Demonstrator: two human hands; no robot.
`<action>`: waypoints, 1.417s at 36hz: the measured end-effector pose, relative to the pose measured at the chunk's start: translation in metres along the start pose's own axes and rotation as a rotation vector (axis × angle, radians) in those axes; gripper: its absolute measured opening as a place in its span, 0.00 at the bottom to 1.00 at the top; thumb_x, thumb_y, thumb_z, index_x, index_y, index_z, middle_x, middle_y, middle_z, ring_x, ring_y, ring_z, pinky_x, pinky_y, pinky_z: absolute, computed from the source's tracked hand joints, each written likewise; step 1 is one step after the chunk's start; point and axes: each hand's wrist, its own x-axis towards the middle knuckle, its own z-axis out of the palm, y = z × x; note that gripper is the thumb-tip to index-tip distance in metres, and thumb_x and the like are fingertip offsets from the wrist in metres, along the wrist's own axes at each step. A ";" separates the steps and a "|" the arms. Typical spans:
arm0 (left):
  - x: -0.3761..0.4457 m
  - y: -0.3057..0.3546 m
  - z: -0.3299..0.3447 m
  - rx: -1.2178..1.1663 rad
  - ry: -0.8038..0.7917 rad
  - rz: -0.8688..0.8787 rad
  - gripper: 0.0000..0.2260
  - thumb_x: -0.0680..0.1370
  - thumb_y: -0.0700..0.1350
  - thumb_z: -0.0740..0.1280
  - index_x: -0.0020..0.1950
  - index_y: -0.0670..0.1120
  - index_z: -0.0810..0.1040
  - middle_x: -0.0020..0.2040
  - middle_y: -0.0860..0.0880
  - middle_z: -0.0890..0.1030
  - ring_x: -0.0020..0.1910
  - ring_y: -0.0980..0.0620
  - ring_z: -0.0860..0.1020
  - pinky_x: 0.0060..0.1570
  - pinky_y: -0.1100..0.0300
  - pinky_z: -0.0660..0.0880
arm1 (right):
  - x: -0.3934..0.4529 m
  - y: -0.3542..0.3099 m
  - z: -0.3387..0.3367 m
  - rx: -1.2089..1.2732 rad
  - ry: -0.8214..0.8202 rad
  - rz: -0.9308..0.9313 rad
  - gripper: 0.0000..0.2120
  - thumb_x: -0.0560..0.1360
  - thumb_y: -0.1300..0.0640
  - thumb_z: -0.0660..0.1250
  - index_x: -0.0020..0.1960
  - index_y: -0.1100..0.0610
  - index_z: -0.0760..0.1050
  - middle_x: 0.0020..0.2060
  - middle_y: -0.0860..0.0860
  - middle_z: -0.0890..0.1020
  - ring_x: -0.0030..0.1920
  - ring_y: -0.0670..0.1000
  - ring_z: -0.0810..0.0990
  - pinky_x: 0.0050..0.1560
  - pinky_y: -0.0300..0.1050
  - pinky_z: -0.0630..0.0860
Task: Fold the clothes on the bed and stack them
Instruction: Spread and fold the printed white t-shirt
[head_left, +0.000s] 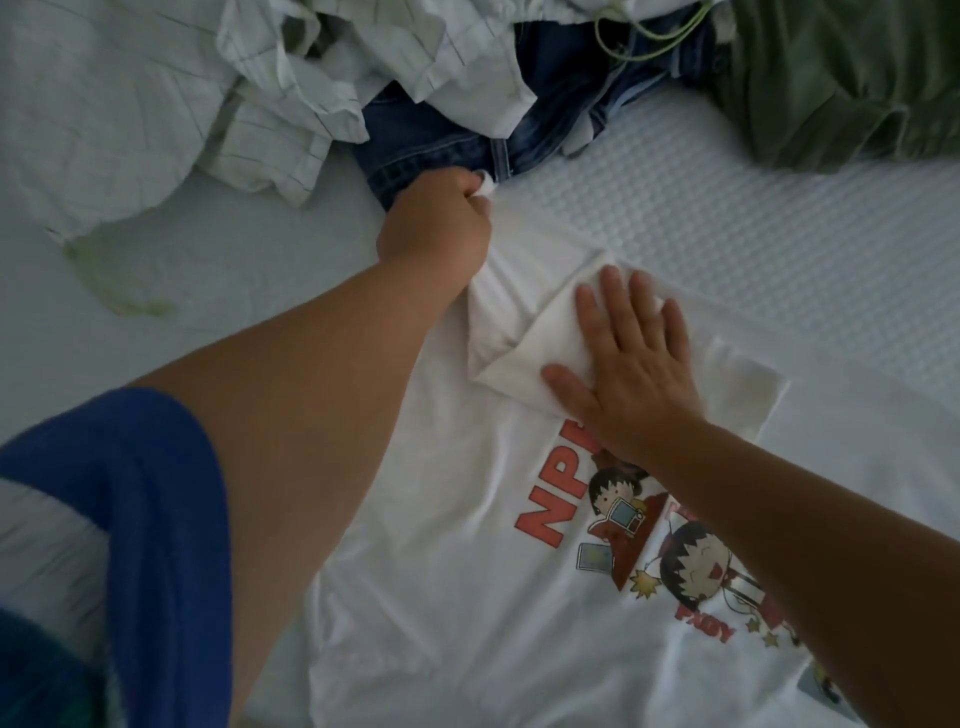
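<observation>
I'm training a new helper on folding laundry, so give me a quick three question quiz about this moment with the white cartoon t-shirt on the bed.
1. True or false: the right hand lies flat on the white t-shirt.
2. What does the left hand grip? A) the jeans B) a bit of the t-shirt's white fabric C) the green garment
3. Fill in: the unfolded pile lies at the ___ side of the bed, away from the person.

Key: 1 true; 2 B; 3 far.
</observation>
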 end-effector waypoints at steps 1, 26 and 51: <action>0.000 -0.002 0.001 -0.016 -0.001 -0.004 0.16 0.80 0.49 0.59 0.67 0.50 0.74 0.63 0.50 0.77 0.60 0.50 0.74 0.49 0.65 0.65 | 0.000 0.000 0.001 -0.003 0.001 -0.002 0.39 0.71 0.29 0.36 0.75 0.50 0.32 0.72 0.49 0.30 0.71 0.50 0.27 0.67 0.46 0.23; -0.250 -0.133 -0.067 -0.082 -0.218 -0.602 0.21 0.71 0.50 0.71 0.61 0.43 0.73 0.56 0.46 0.79 0.55 0.45 0.77 0.49 0.60 0.68 | -0.260 -0.091 0.031 0.411 -0.214 0.613 0.31 0.74 0.48 0.66 0.72 0.54 0.59 0.70 0.55 0.61 0.70 0.57 0.57 0.71 0.56 0.55; -0.359 -0.189 -0.032 -0.393 -0.472 -0.730 0.19 0.70 0.51 0.73 0.57 0.42 0.79 0.50 0.45 0.82 0.47 0.47 0.80 0.50 0.53 0.77 | -0.305 -0.151 0.101 1.625 -0.160 1.206 0.06 0.71 0.59 0.72 0.38 0.53 0.75 0.40 0.53 0.80 0.40 0.53 0.79 0.44 0.46 0.75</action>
